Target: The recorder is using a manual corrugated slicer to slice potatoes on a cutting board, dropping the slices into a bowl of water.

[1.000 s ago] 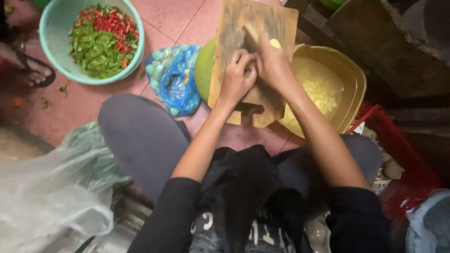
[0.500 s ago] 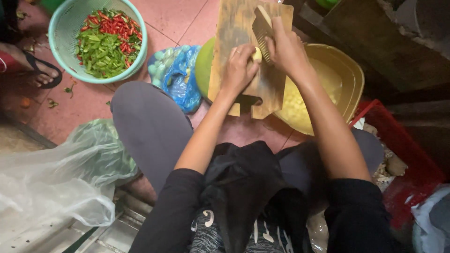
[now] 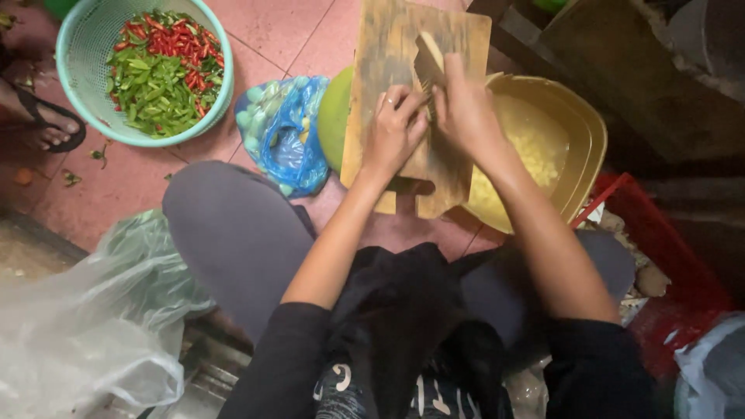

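1. While the right hand [image 3: 466,109] closes its grip on a knife [image 3: 428,58], the blade rests on the wooden cutting board [image 3: 388,54].
2. Left hand [image 3: 392,132] presses curled fingers onto something small there; whether it grips is unclear.
3. Yellow bowl [image 3: 574,147] sits beneath.

board [image 3: 380,70] on bowl [image 3: 586,140] — basket [image 3: 85,46] left

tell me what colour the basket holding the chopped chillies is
The basket is light teal green, seen best in the head view.
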